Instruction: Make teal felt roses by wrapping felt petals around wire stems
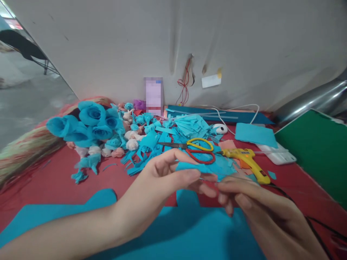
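Note:
My left hand (176,177) is closed in a pinch, thumb against fingers, on a small blue paper piece (191,167). Just to its right, my right hand (252,198) has its fingertips pressed together around a thin wire (238,176), whose one end reaches toward the blue piece. Whether wire and paper touch is hard to make out. Below both hands lies a large blue paper sheet (197,231). Right behind them are scissors (200,144) with one yellow and one red handle, and a yellow glue gun (248,160).
Finished blue paper roses (90,113) stand at the left among small pale flowers (132,144). Blue paper scraps (189,126) pile up in the middle. A phone (154,95) leans on the wall. A folded blue stack (256,134) and a green board (320,155) are at right.

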A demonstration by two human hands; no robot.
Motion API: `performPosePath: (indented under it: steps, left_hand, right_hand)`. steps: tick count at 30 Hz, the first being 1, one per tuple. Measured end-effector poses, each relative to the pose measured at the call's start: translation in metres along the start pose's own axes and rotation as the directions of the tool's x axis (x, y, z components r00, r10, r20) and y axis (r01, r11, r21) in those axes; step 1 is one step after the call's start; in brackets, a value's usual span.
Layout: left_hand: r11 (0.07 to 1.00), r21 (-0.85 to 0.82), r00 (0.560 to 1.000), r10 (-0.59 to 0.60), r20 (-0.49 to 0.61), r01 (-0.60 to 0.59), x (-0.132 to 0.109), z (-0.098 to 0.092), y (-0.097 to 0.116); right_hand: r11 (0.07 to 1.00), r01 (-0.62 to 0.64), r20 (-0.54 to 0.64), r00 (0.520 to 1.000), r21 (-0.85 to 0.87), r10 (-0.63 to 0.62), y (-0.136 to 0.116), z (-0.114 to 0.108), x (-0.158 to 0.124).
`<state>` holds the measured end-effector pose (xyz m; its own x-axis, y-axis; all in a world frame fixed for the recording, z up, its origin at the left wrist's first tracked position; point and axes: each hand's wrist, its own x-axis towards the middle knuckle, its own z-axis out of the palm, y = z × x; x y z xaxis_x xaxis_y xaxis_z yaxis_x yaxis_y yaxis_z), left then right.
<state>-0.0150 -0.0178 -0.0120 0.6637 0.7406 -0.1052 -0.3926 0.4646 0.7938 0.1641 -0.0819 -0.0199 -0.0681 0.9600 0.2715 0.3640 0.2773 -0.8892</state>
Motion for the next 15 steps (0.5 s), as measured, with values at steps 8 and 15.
performPosePath:
  steps: [8,15]
  left_hand:
    - [0.999,-0.04,1.0,-0.012,0.027,0.013,0.0007,-0.0002,-0.0003]
    - [0.998,-0.005,0.996,-0.06,0.071,0.061,0.0013,-0.0012,-0.001]
  right_hand:
    - [0.997,0.071,0.04,0.997,0.008,-0.071,0.0002,0.0014,0.001]
    - [0.999,0.02,0.119,0.993,0.038,-0.025,0.0037,-0.0026,-0.0012]
